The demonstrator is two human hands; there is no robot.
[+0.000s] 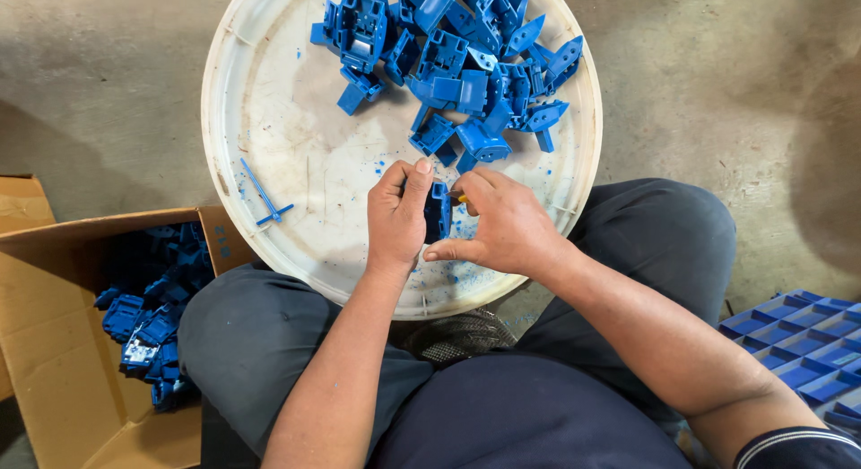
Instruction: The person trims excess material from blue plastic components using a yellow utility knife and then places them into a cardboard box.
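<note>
Blue moulded plastic, one part [438,211], sits pinched between my two hands over the near half of the lid [269,101]. My left hand [397,220] grips its side; my right hand [504,225] closes on it with a small orange-tipped tool [458,198]. Beyond, I count roughly twenty angular parts in one pile [457,65]. One cardboard box [54,290] holds more.

A small blue plastic part [437,211] stands upright, pinched between both hands, above the white round tray's [269,101] near edge; a yellow-tipped tool [458,199] touches it.
</note>
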